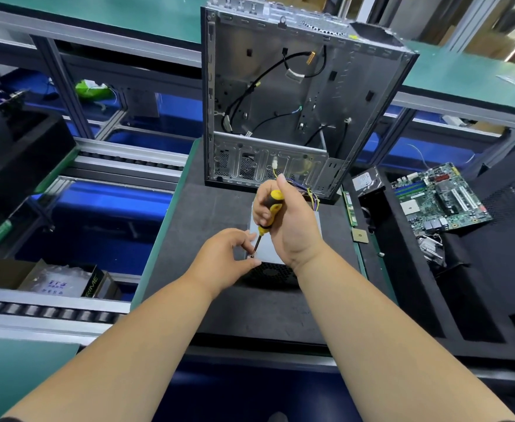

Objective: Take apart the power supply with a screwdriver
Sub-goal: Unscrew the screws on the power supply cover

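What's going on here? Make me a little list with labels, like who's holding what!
right hand: grips the screwdriver by its yellow-and-black handle
left hand: fingers steady the tip at a screw near the box's corner
power supply: grey metal box on the dark mat, fan grille facing the person
computer case: open, upright behind it
motherboard: lying to the right

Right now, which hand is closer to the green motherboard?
Right. The right hand grips the screwdriver over the power supply, on the motherboard's side; the left hand is farther away, at the screwdriver tip.
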`<action>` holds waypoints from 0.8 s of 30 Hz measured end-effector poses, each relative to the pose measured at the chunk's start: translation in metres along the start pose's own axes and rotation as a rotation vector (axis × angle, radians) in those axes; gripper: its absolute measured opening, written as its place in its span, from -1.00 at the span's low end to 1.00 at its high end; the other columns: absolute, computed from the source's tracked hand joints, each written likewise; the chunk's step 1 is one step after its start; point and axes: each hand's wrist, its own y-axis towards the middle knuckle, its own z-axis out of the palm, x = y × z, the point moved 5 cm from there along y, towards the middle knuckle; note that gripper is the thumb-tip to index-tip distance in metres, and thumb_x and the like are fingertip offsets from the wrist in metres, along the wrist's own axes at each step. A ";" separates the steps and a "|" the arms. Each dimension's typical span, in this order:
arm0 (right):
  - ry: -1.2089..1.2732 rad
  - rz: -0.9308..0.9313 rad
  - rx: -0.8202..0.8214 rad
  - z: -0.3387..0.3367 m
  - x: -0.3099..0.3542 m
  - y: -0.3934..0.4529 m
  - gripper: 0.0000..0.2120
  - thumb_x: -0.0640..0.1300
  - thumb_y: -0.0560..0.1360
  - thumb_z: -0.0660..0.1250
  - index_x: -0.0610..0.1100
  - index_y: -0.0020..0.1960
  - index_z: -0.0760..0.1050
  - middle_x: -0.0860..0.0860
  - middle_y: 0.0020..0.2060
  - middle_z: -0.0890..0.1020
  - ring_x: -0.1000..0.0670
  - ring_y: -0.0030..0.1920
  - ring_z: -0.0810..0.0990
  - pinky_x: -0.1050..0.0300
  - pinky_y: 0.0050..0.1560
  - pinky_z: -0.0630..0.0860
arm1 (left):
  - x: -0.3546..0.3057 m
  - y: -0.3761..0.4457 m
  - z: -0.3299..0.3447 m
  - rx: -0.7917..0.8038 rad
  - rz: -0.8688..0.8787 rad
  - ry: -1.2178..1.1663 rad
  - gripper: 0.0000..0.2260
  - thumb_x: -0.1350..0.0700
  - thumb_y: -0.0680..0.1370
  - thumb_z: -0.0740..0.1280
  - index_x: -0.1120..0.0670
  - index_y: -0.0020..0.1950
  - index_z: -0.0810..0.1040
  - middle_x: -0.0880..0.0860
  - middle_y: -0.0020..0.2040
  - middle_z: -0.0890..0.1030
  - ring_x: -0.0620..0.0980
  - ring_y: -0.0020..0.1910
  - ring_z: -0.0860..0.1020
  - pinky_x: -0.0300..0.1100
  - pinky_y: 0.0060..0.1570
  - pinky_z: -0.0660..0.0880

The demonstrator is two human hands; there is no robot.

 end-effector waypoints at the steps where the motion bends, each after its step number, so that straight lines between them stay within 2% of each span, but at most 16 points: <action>1: -0.001 0.001 0.014 0.000 0.000 -0.001 -0.73 0.02 0.55 0.15 -0.12 -0.24 0.37 0.02 -0.47 0.36 0.03 -0.41 0.28 0.18 -0.33 0.25 | 0.000 0.001 -0.001 0.006 -0.001 -0.002 -0.77 0.17 0.37 0.58 -0.04 -0.25 0.56 -0.24 0.01 0.56 -0.22 0.24 0.53 -0.22 0.29 0.42; 4: -0.010 0.001 0.022 -0.002 0.001 -0.004 -0.85 -0.07 0.49 0.20 -0.13 -0.17 0.32 -0.01 -0.38 0.45 0.00 -0.34 0.39 0.17 -0.26 0.33 | 0.001 0.002 -0.002 0.012 -0.007 -0.041 -0.82 0.18 0.37 0.58 0.02 -0.24 0.59 -0.17 -0.02 0.60 -0.26 0.21 0.55 -0.27 0.26 0.42; 8: -0.049 0.041 -0.036 -0.008 0.006 -0.008 -0.86 -0.12 0.54 0.30 -0.17 -0.12 0.42 -0.03 -0.28 0.57 -0.02 -0.24 0.54 0.19 -0.19 0.45 | 0.000 0.004 -0.002 0.004 -0.013 -0.051 -0.81 0.21 0.36 0.59 0.04 -0.28 0.60 -0.12 -0.05 0.62 -0.29 0.15 0.56 -0.26 0.24 0.44; 14: -0.086 0.050 -0.063 -0.010 0.010 -0.006 -0.77 -0.18 0.65 0.22 -0.21 -0.11 0.56 -0.04 -0.28 0.62 -0.03 -0.23 0.61 0.09 -0.05 0.52 | 0.005 0.003 0.000 0.000 -0.043 -0.091 -0.81 0.21 0.35 0.60 0.04 -0.28 0.61 -0.13 -0.04 0.62 -0.31 0.19 0.54 -0.31 0.25 0.40; 17: -0.060 0.032 -0.071 -0.007 0.006 -0.003 -0.66 -0.11 0.68 0.13 -0.20 -0.16 0.55 -0.03 -0.34 0.58 -0.02 -0.27 0.55 0.06 -0.06 0.48 | 0.006 0.004 0.000 0.007 -0.048 -0.087 -0.81 0.21 0.35 0.60 0.03 -0.27 0.62 -0.14 -0.02 0.63 -0.31 0.20 0.54 -0.34 0.24 0.38; 21: 0.046 0.039 -0.102 -0.006 0.001 0.002 -0.55 -0.07 0.71 0.02 -0.19 -0.26 0.45 -0.01 -0.45 0.40 0.02 -0.40 0.35 0.18 -0.28 0.35 | 0.008 0.003 0.000 0.016 -0.049 -0.085 -0.80 0.20 0.36 0.60 0.01 -0.27 0.61 -0.23 0.03 0.61 -0.32 0.21 0.53 -0.26 0.29 0.40; 24: 0.088 0.056 -0.096 -0.006 0.001 0.006 -0.54 -0.10 0.70 0.00 -0.19 -0.32 0.39 0.00 -0.50 0.31 0.03 -0.45 0.26 0.16 -0.33 0.20 | 0.008 0.003 0.001 0.012 -0.046 -0.079 -0.78 0.19 0.36 0.60 -0.03 -0.29 0.59 -0.32 0.04 0.57 -0.39 0.17 0.52 -0.27 0.29 0.40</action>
